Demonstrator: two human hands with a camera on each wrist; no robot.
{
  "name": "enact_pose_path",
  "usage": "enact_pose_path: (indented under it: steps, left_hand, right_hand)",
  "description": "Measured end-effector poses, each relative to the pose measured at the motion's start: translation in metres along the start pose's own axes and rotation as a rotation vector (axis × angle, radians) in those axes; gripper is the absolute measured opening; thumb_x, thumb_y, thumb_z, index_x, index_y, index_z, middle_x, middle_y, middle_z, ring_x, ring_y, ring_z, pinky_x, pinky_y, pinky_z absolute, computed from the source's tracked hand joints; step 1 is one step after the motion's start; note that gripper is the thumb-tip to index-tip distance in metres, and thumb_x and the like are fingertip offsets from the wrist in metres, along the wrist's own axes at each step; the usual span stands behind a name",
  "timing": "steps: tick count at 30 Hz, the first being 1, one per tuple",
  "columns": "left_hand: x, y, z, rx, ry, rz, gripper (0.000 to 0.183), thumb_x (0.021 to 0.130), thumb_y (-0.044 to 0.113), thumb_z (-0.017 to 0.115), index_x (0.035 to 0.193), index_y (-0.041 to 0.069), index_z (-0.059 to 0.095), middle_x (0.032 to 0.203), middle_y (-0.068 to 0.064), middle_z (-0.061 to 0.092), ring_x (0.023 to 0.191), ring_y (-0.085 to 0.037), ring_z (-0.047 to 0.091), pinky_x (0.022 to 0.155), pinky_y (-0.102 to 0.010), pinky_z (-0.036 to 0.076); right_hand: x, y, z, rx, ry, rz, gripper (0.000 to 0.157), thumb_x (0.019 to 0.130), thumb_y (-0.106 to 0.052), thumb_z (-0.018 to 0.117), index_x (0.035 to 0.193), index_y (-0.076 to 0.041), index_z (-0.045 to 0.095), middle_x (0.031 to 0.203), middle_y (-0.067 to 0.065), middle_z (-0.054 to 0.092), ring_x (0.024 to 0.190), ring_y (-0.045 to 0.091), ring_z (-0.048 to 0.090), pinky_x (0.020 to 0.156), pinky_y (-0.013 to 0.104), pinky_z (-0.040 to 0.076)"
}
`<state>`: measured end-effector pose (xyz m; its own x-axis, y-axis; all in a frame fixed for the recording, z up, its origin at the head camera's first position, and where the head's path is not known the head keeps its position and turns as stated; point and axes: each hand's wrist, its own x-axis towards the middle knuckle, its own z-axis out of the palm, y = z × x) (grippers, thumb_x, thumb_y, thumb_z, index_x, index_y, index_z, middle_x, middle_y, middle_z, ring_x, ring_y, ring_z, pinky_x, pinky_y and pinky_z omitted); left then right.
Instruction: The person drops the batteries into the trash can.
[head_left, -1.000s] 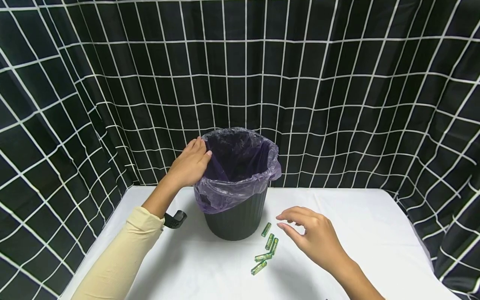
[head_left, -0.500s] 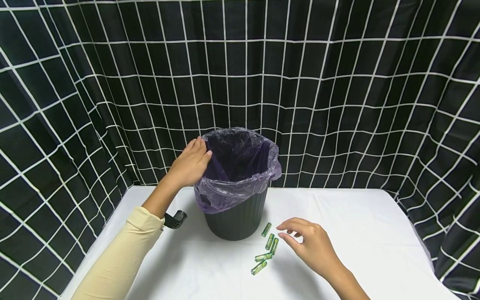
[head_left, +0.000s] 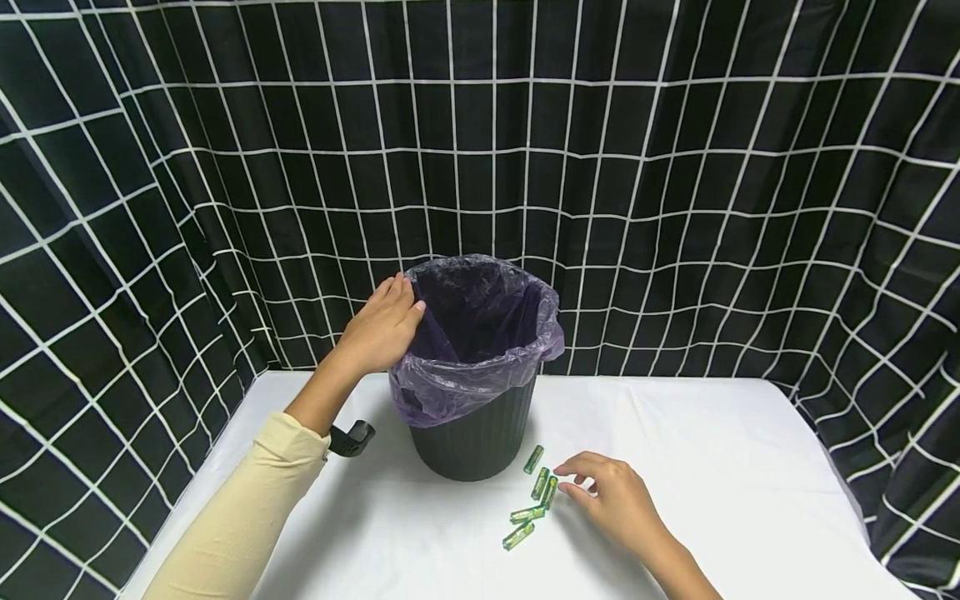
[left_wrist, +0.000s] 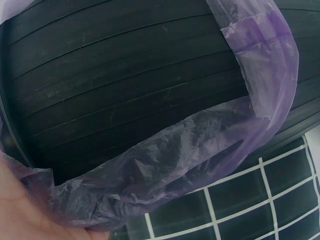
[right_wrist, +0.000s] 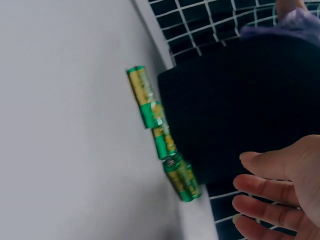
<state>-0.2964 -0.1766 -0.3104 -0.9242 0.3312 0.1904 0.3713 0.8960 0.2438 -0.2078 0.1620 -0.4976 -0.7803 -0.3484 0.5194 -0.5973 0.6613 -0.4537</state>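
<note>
Head view: the left hand [head_left: 381, 329] holds the rim of a dark ribbed trash bin [head_left: 474, 450] at about 9 o'clock of its opening, thumb bent over the edge; how tightly the other fingers curl cannot be told. A translucent purple bin liner [head_left: 472, 387] is folded over the rim, and the left wrist view shows its loose edge against the hand. Five green-and-yellow cylindrical batteries [head_left: 527, 514] lie on the white tablecloth [head_left: 690, 467], at 5 o'clock from the bin, in a short, uneven row. The right hand [head_left: 611, 496] is at 3 o'clock from them, its thumb and forefinger parted by a small gap just beside the nearest battery, the fingers loosely bent and holding nothing. At 12 o'clock, behind the bin, hangs a black curtain [head_left: 636, 187] with a white grid.
</note>
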Motion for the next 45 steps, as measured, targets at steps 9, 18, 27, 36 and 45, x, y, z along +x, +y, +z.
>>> enact_pose_path:
  steps: [9, 18, 27, 36, 45]
  left_hand:
    - [-0.001, 0.003, -0.002, -0.017, -0.006, -0.007, 0.062, 0.11, 0.03, 0.022, 0.155, -0.013, 0.018, 0.166, -0.025, 0.011, 0.156, -0.034, 0.005, 0.127, -0.04, 0.004]
    - [0.0, 0.005, -0.003, -0.019, -0.011, -0.011, 0.062, 0.11, 0.032, 0.022, 0.156, -0.011, 0.018, 0.166, -0.023, 0.01, 0.156, -0.032, 0.004, 0.127, -0.039, 0.003]
    - [0.0, 0.004, -0.004, -0.022, -0.004, -0.013, 0.063, 0.11, 0.031, 0.021, 0.155, -0.012, 0.017, 0.166, -0.024, 0.011, 0.156, -0.032, 0.004, 0.127, -0.039, 0.003]
    - [0.0, 0.002, -0.001, -0.046, -0.006, -0.023, 0.063, 0.11, 0.033, 0.021, 0.156, -0.011, 0.017, 0.167, -0.022, 0.01, 0.156, -0.031, 0.003, 0.127, -0.039, 0.003]
    - [0.0, 0.001, 0.0, -0.038, -0.006, -0.012, 0.063, 0.11, 0.032, 0.02, 0.155, -0.011, 0.017, 0.166, -0.023, 0.01, 0.156, -0.032, 0.003, 0.127, -0.038, 0.002]
  right_hand:
    - [-0.004, 0.009, 0.011, -0.051, -0.095, 0.152, 0.021, 0.077, -0.001, 0.084, 0.093, -0.014, 0.08, 0.102, -0.003, 0.076, 0.081, 0.012, 0.068, 0.07, 0.028, 0.057]
    - [-0.007, 0.009, 0.02, -0.121, -0.138, 0.157, 0.022, 0.077, -0.006, 0.085, 0.097, -0.014, 0.081, 0.108, 0.0, 0.074, 0.092, 0.016, 0.071, 0.079, 0.037, 0.06]
    - [-0.009, 0.011, 0.025, -0.171, -0.178, 0.117, 0.026, 0.079, -0.004, 0.084, 0.102, -0.017, 0.08, 0.109, -0.001, 0.073, 0.1, 0.02, 0.071, 0.085, 0.039, 0.06]
    - [-0.01, 0.012, 0.025, -0.185, -0.177, 0.109, 0.023, 0.075, -0.008, 0.087, 0.093, -0.021, 0.079, 0.097, -0.009, 0.071, 0.087, 0.01, 0.069, 0.077, 0.032, 0.059]
    - [-0.011, 0.012, 0.018, -0.173, -0.264, 0.103, 0.02, 0.069, -0.015, 0.09, 0.084, -0.021, 0.077, 0.083, -0.012, 0.067, 0.076, 0.005, 0.06, 0.067, 0.026, 0.055]
